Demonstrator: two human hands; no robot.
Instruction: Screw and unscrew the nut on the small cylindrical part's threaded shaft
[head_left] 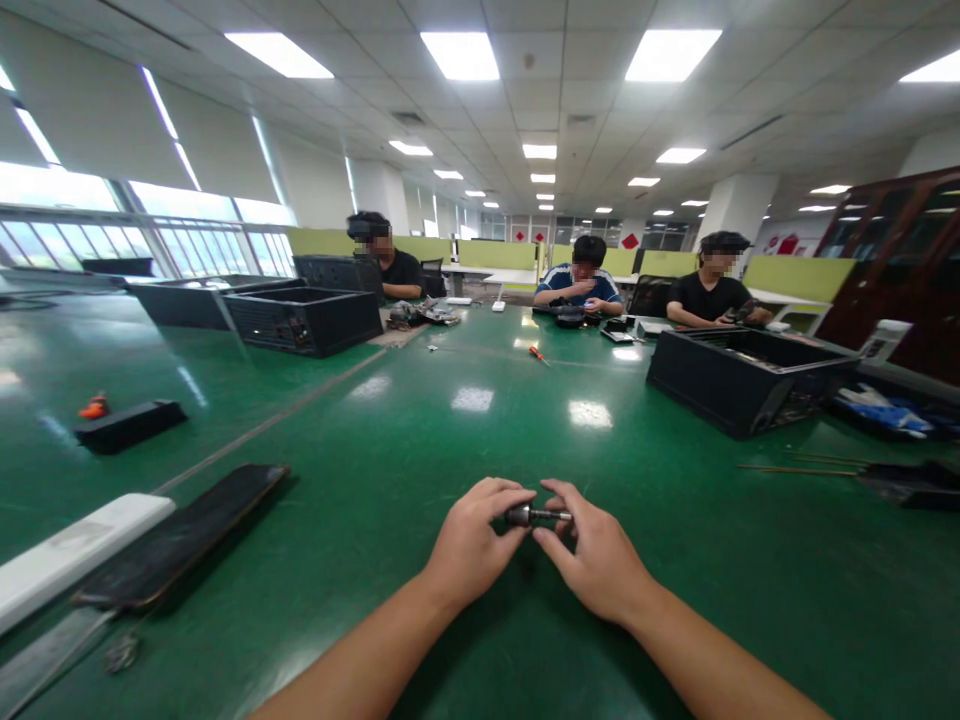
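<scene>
My left hand (474, 545) and my right hand (592, 555) meet just above the green table (465, 420), near its front edge. Between their fingertips they pinch a small dark metal cylinder with a thin shaft (534, 516), lying crosswise. The left fingers grip its thicker end, the right fingers its thinner end. Both forearms reach in from the bottom of the view.
A long black panel (187, 535) and a white strip (71, 555) lie at the left. Open black computer cases stand at the right (742, 380) and far left (304, 320). A red-handled screwdriver (537, 354) lies mid-table. Three people sit at the far end.
</scene>
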